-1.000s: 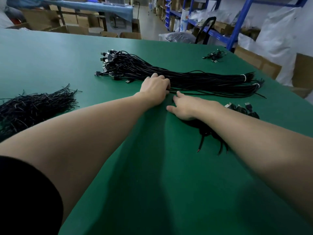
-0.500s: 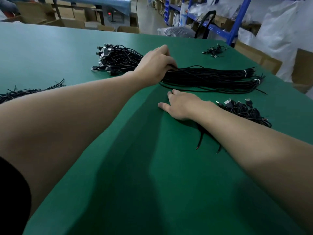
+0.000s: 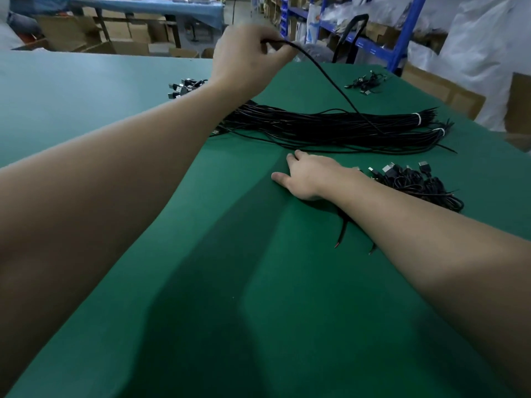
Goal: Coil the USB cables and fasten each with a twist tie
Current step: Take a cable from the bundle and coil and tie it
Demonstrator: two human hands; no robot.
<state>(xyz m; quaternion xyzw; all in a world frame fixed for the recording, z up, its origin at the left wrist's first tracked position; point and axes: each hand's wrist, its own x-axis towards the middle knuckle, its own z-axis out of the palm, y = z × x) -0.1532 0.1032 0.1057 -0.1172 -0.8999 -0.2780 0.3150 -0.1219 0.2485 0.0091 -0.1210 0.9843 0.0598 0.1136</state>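
A long bundle of black USB cables (image 3: 330,126) lies across the far middle of the green table (image 3: 273,311), banded with white ties near its right end. My left hand (image 3: 247,60) is raised above the bundle and pinches one black cable (image 3: 333,81), which runs down to the right into the bundle. My right hand (image 3: 309,176) lies flat on the table just in front of the bundle, fingers straight. Under its wrist and forearm lie a few black cable ends (image 3: 342,231). A pile of coiled cables (image 3: 416,185) sits right of that hand.
USB plugs (image 3: 184,86) of the bundle stick out left of my left arm. A small cluster of cables (image 3: 366,83) lies at the far right of the table. Blue shelving (image 3: 402,33), cardboard boxes and white bags stand beyond the table's far edge.
My left hand has risen from the bundle, lifting a single cable up and away. My right hand has stayed flat on the table. The view has tilted.
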